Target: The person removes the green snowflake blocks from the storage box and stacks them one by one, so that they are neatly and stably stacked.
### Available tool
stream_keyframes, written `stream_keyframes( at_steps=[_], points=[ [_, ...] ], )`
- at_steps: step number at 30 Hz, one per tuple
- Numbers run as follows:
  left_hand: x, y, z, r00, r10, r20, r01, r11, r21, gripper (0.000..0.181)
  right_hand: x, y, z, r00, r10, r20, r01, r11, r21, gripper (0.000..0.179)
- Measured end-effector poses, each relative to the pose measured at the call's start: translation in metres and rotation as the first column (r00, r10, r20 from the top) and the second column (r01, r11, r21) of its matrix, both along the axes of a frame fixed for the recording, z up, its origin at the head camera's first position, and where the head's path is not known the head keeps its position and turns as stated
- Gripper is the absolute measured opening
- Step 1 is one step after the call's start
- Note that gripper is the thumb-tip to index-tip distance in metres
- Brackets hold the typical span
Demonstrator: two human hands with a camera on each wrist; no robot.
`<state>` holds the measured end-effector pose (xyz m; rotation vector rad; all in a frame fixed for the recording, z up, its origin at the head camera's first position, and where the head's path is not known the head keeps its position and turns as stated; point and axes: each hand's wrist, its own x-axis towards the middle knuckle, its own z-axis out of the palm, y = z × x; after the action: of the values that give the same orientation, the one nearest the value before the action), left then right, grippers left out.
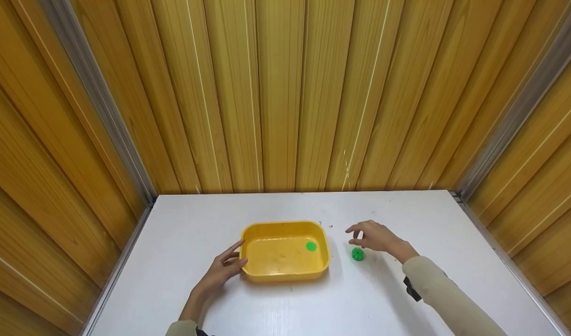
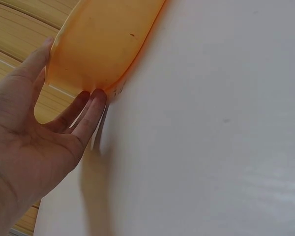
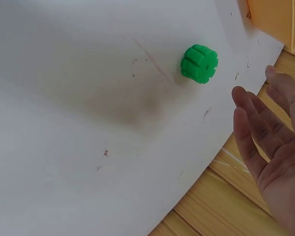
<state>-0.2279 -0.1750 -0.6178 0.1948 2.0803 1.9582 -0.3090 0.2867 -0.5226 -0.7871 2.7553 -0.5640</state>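
A yellow plastic basin (image 1: 285,275) stands on the white table. My left hand (image 1: 223,269) touches its left wall and rim from outside with fairly straight fingers; the left wrist view shows the fingertips (image 2: 97,96) against the low part of the wall. Inside the basin, toward the right, lies a small green round piece (image 1: 311,246). Right of the basin, a green ribbed, cylinder-shaped block (image 3: 199,64) rests on the table. Just above and behind it, my right hand (image 1: 375,235) hovers with loosely bent fingers, thumb and fingers apart, holding nothing.
The white table top (image 1: 196,224) carries small dark marks and scratches. Yellow wood-look panels (image 1: 280,93) rise behind and on both sides, with grey metal posts (image 1: 98,98) at the corners.
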Motion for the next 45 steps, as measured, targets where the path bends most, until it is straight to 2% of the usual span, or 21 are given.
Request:
stream_keyframes(
  at_steps=[8, 15, 19, 22, 26, 31, 38, 45],
  points=[
    [0.004, -0.003, 0.000, 1.000, 0.013, 0.015, -0.013, 1.000, -0.020, 0.066, -0.002, -0.036, -0.001, 0.998, 0.058, -0.040, -0.058, 0.998, 0.004, 0.033],
    [0.000, 0.001, 0.000, 1.000, 0.010, 0.008, -0.010, 1.000, -0.021, 0.068, -0.006, -0.067, 0.012, 0.992, 0.103, -0.068, -0.104, 0.995, -0.007, 0.035],
    [0.000, 0.002, -0.002, 1.000, 0.004, -0.001, -0.004, 0.999, -0.044, 0.069, -0.010, -0.088, 0.017, 0.985, 0.146, -0.090, -0.146, 0.989, 0.012, 0.034],
    [0.001, 0.002, -0.002, 1.000, 0.023, 0.005, -0.023, 0.998, -0.066, 0.067, -0.013, -0.107, 0.018, 0.978, 0.184, -0.098, -0.183, 0.983, 0.024, 0.034],
    [0.002, 0.002, 0.000, 0.999, 0.038, 0.004, -0.037, 0.996, -0.076, 0.067, -0.016, -0.131, 0.016, 0.972, 0.222, -0.081, -0.221, 0.975, 0.024, 0.035],
    [0.002, 0.003, 0.000, 1.000, 0.030, 0.000, -0.030, 0.996, -0.081, 0.066, -0.020, -0.148, 0.001, 0.979, 0.198, -0.051, -0.194, 0.978, 0.072, 0.037],
    [0.000, 0.005, -0.001, 0.999, 0.020, 0.025, -0.019, 0.998, -0.058, 0.065, -0.021, -0.151, -0.022, 0.994, 0.098, -0.039, -0.091, 0.986, 0.143, 0.030],
    [0.000, 0.002, -0.001, 1.000, 0.016, 0.014, -0.016, 0.998, -0.053, 0.066, -0.020, -0.149, -0.023, 1.000, 0.015, -0.027, -0.008, 0.973, 0.230, 0.022]
  ],
)
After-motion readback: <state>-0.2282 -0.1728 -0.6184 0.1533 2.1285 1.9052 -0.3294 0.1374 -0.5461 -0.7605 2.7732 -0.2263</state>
